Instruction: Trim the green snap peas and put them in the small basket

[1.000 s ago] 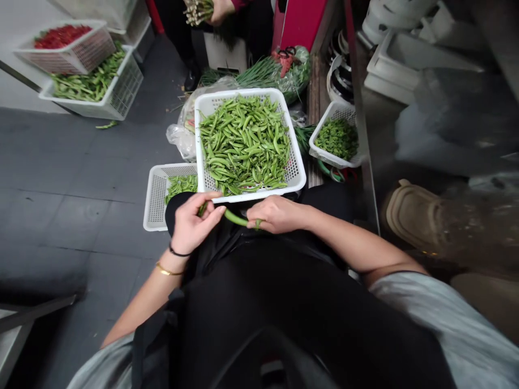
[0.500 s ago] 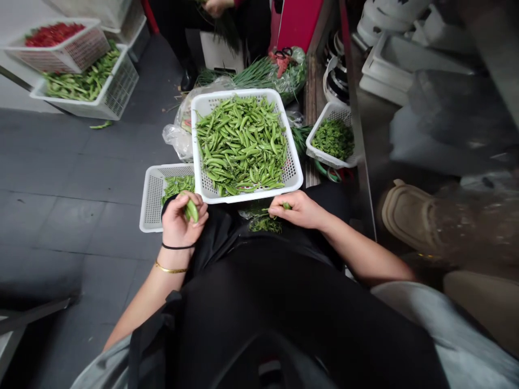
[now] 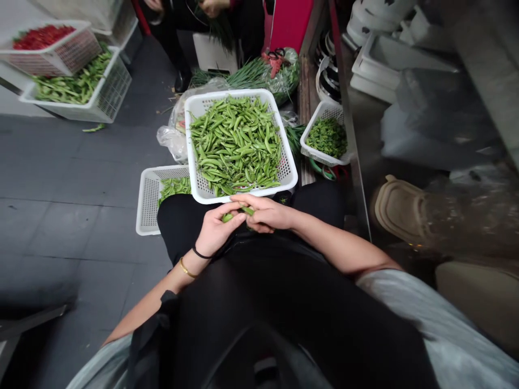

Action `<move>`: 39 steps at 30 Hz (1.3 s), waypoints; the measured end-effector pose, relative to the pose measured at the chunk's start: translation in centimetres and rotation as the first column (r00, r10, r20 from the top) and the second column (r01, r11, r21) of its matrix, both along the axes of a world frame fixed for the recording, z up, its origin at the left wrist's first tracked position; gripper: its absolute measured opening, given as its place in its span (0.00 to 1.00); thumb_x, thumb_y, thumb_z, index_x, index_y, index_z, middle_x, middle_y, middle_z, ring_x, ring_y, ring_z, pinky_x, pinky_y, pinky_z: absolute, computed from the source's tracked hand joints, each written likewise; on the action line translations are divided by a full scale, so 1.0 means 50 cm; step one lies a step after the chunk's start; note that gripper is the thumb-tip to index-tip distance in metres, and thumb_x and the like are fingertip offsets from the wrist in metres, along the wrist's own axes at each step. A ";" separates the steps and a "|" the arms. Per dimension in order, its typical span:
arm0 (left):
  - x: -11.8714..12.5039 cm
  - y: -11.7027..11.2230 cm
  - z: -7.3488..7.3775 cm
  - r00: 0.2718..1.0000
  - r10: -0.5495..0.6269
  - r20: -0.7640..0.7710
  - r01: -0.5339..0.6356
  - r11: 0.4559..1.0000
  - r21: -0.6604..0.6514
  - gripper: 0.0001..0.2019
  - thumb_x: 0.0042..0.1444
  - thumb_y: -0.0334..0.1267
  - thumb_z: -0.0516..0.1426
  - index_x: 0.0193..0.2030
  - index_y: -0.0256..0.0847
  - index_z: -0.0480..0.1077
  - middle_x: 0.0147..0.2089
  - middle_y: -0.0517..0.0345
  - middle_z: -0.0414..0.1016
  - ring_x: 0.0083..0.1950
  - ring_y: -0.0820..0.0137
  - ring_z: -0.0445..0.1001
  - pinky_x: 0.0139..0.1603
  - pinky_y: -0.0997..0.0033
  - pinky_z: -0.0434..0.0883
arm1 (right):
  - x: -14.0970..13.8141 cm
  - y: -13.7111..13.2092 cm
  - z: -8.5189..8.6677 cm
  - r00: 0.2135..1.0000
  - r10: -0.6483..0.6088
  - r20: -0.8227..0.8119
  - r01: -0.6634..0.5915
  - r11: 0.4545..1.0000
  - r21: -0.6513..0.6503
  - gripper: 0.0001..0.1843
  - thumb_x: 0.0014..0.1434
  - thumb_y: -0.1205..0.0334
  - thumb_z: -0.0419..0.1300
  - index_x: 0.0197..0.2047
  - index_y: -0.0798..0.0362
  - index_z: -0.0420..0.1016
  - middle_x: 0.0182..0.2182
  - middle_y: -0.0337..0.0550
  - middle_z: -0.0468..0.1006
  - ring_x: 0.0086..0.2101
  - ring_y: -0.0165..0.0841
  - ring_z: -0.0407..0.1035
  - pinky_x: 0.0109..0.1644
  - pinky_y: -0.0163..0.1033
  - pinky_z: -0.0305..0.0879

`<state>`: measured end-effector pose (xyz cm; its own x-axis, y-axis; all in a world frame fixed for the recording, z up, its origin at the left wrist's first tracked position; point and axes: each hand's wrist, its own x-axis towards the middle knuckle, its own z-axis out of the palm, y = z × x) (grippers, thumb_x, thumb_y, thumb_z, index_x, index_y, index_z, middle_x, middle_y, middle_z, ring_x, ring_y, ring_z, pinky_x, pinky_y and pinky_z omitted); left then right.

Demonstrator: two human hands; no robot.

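Observation:
My left hand (image 3: 219,226) and my right hand (image 3: 265,212) meet over my lap, just below the near rim of a white plastic basket (image 3: 241,194). A green pea pod (image 3: 227,217) is tucked in the closed fingers of the left hand. Another pea pod (image 3: 246,210) is pinched in the right hand, close against the left fingertips. The basket is heaped with pea pods (image 3: 239,146). At its lower left, a second white basket (image 3: 149,200) on the floor holds more pods; my knee hides part of it.
A white basket of leafy greens (image 3: 328,138) stands at the right beside a metal edge (image 3: 353,140). Stacked baskets with red and green vegetables (image 3: 71,86) are at far left. Opposite, a person's hand (image 3: 214,6) is near green stalks. Scissors (image 3: 274,56) lie atop a bag.
My hands have come together from apart, the left moving right and the right moving left. The green scraps seen between them are now covered. The view has shifted slightly.

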<state>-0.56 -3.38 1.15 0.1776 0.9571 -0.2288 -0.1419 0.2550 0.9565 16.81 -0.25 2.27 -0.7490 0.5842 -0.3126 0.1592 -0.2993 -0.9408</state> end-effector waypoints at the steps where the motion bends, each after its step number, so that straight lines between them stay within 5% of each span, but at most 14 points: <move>1: 0.001 0.002 -0.001 0.997 0.028 -0.071 -0.023 0.997 0.076 0.09 0.41 0.34 0.67 0.31 0.36 0.76 0.24 0.58 0.71 0.25 0.76 0.67 0.23 0.79 0.62 | -0.015 0.002 -0.006 0.999 0.006 -0.045 -0.010 0.997 -0.073 0.40 0.49 0.70 0.47 0.66 0.56 0.41 0.15 0.25 0.63 0.12 0.25 0.54 0.15 0.28 0.51; 4: -0.009 0.010 -0.005 0.991 0.089 -0.098 -0.075 0.988 0.137 0.06 0.41 0.35 0.67 0.26 0.36 0.77 0.28 0.55 0.75 0.30 0.72 0.71 0.27 0.77 0.65 | -0.039 0.011 -0.023 0.999 0.009 -0.047 -0.015 0.992 -0.124 0.39 0.52 0.67 0.49 0.66 0.56 0.39 0.18 0.28 0.68 0.13 0.25 0.57 0.15 0.28 0.53; 7: -0.029 0.016 -0.007 0.984 0.170 0.048 -0.172 0.985 0.022 0.07 0.46 0.37 0.65 0.28 0.37 0.74 0.17 0.65 0.64 0.17 0.80 0.58 0.17 0.80 0.55 | -0.022 0.015 -0.028 0.997 -0.049 0.065 0.037 0.984 0.177 0.32 0.57 0.57 0.54 0.63 0.55 0.49 0.26 0.34 0.72 0.21 0.26 0.65 0.23 0.31 0.62; 11: -0.046 0.025 -0.008 0.961 0.215 0.175 -0.201 0.975 -0.093 0.10 0.46 0.37 0.65 0.27 0.37 0.68 0.14 0.68 0.60 0.12 0.83 0.52 0.14 0.82 0.48 | 0.020 0.006 -0.016 0.961 -0.219 0.171 0.011 0.647 0.762 0.12 0.62 0.57 0.52 0.40 0.56 0.69 0.29 0.41 0.71 0.30 0.29 0.65 0.36 0.35 0.62; 14: -0.040 0.026 -0.010 0.960 0.189 0.208 -0.165 0.978 -0.127 0.11 0.47 0.38 0.65 0.27 0.36 0.67 0.15 0.66 0.64 0.12 0.83 0.53 0.14 0.82 0.49 | 0.027 -0.005 -0.008 0.953 -0.212 0.218 -0.113 0.419 0.901 0.15 0.66 0.60 0.46 0.32 0.56 0.68 0.28 0.44 0.70 0.31 0.30 0.63 0.37 0.36 0.58; 16: -0.029 0.022 -0.011 0.967 0.158 0.198 -0.135 0.983 -0.126 0.11 0.48 0.39 0.64 0.28 0.35 0.68 0.17 0.64 0.66 0.12 0.84 0.53 0.14 0.82 0.49 | 0.019 -0.012 -0.007 0.966 -0.128 0.223 -0.165 0.355 0.920 0.17 0.66 0.61 0.44 0.29 0.55 0.67 0.26 0.43 0.68 0.29 0.30 0.61 0.35 0.35 0.57; 18: -0.018 0.016 -0.012 0.982 0.074 0.177 -0.049 0.989 -0.139 0.11 0.48 0.39 0.64 0.29 0.34 0.69 0.19 0.62 0.68 0.13 0.84 0.53 0.14 0.82 0.49 | 0.010 -0.018 -0.007 0.984 0.036 0.174 -0.174 0.386 0.906 0.17 0.66 0.61 0.44 0.28 0.55 0.66 0.25 0.41 0.68 0.28 0.28 0.61 0.34 0.34 0.57; 21: -0.014 0.006 -0.009 0.979 -0.087 0.185 0.120 0.977 -0.177 0.12 0.45 0.39 0.66 0.31 0.32 0.71 0.18 0.63 0.66 0.14 0.85 0.52 0.14 0.83 0.47 | 0.012 -0.020 -0.007 0.981 0.191 0.028 -0.133 0.565 0.814 0.16 0.65 0.62 0.47 0.28 0.55 0.66 0.24 0.39 0.69 0.27 0.25 0.62 0.33 0.31 0.59; 25: -0.033 -0.002 -0.008 0.955 -0.212 0.208 0.256 0.943 -0.213 0.13 0.45 0.40 0.66 0.33 0.31 0.72 0.21 0.57 0.72 0.14 0.85 0.52 0.14 0.82 0.46 | 0.068 0.001 0.005 0.983 -0.167 -0.076 0.180 0.795 0.580 0.14 0.64 0.60 0.50 0.29 0.56 0.67 0.18 0.34 0.68 0.19 0.23 0.62 0.26 0.29 0.59; 29: -0.049 -0.001 -0.017 0.935 -0.260 0.241 0.323 0.906 -0.275 0.13 0.48 0.41 0.64 0.33 0.30 0.73 0.23 0.52 0.75 0.13 0.86 0.50 0.13 0.82 0.44 | 0.115 0.016 0.026 0.935 -0.353 0.029 0.238 0.686 0.688 0.14 0.64 0.57 0.50 0.32 0.56 0.69 0.21 0.37 0.71 0.21 0.26 0.65 0.28 0.31 0.61; 33: -0.046 0.004 -0.021 0.906 -0.345 0.245 0.408 0.866 -0.290 0.13 0.49 0.41 0.63 0.34 0.31 0.73 0.22 0.52 0.74 0.12 0.85 0.49 0.13 0.81 0.43 | 0.075 -0.003 0.025 0.918 -0.292 0.269 -0.160 0.347 0.924 0.18 0.63 0.51 0.52 0.45 0.57 0.69 0.38 0.51 0.74 0.35 0.34 0.68 0.36 0.36 0.62; 35: -0.044 0.007 -0.015 0.898 -0.404 0.175 0.438 0.859 -0.266 0.13 0.51 0.43 0.61 0.34 0.32 0.73 0.22 0.53 0.74 0.13 0.85 0.48 0.14 0.80 0.45 | 0.043 -0.011 0.014 0.890 -0.206 0.407 -0.350 0.262 0.899 0.17 0.65 0.54 0.48 0.41 0.58 0.71 0.35 0.51 0.74 0.34 0.34 0.67 0.35 0.37 0.60; 37: -0.042 0.008 -0.004 0.887 -0.462 -0.012 0.453 0.875 -0.170 0.12 0.51 0.42 0.61 0.34 0.33 0.74 0.23 0.56 0.73 0.15 0.83 0.52 0.16 0.80 0.50 | 0.022 -0.013 0.004 0.880 -0.109 0.463 -0.422 0.270 0.866 0.17 0.67 0.59 0.45 0.35 0.58 0.70 0.29 0.48 0.73 0.30 0.32 0.66 0.33 0.36 0.58; 39: -0.040 0.005 0.010 0.848 -0.460 -0.263 0.481 0.876 0.018 0.09 0.48 0.39 0.63 0.32 0.35 0.75 0.23 0.58 0.72 0.20 0.79 0.61 0.21 0.78 0.58 | 0.014 -0.010 -0.002 0.923 0.026 0.385 -0.364 0.391 0.846 0.18 0.67 0.59 0.44 0.31 0.57 0.68 0.26 0.44 0.71 0.27 0.29 0.65 0.32 0.35 0.57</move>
